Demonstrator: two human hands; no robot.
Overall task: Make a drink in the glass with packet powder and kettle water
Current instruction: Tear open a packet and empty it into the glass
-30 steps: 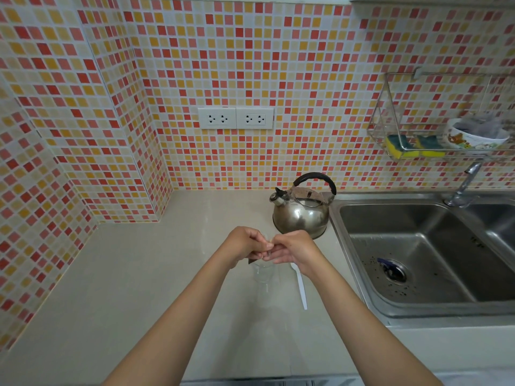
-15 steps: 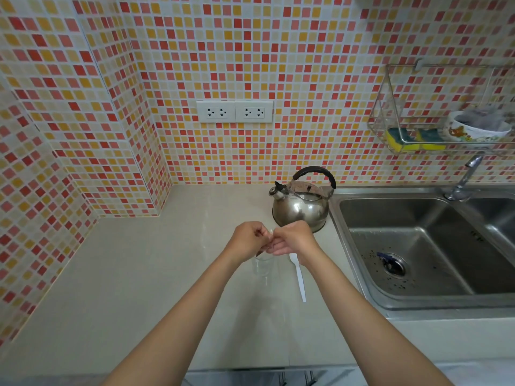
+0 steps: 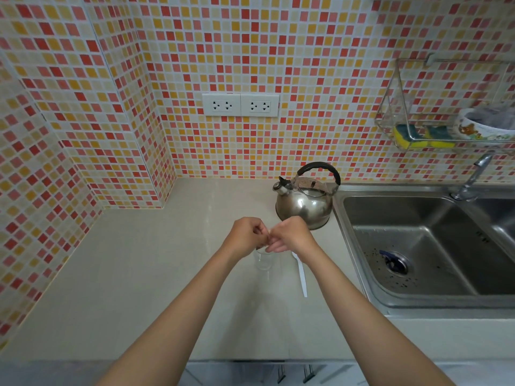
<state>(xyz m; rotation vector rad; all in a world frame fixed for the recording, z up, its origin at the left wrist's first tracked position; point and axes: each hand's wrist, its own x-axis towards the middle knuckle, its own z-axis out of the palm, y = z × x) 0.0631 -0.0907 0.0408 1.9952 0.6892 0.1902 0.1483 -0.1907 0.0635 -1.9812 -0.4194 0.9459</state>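
Item: two bare hands meeting above a worktop. Left hand (image 3: 246,236) and right hand (image 3: 289,236) have their fingers curled, fingertips drawn together at a single point where a small sliver of the packet (image 3: 269,237) shows; the packet is almost wholly hidden by the fingers, and both hands appear to pinch it, one from each side. Directly beneath that pinch stands the glass (image 3: 263,259), clear, upright on the pale countertop (image 3: 139,274), its rim partly covered by the right hand's lower fingers; whether they touch it cannot be told. Just right of the glass, under the right wrist, lies a white plastic spoon (image 3: 302,277), handle pointing toward the person. Beyond the right hand, close behind its knuckles, sits the steel kettle (image 3: 305,204) with black handle, spout to the left. Farther right of the grip: a steel sink (image 3: 418,246) and tap (image 3: 473,176). On the tiled wall (image 3: 306,65) above: twin sockets (image 3: 240,105) and a wire rack (image 3: 446,107) holding sponges (image 3: 423,135) and a bowl (image 3: 485,126).
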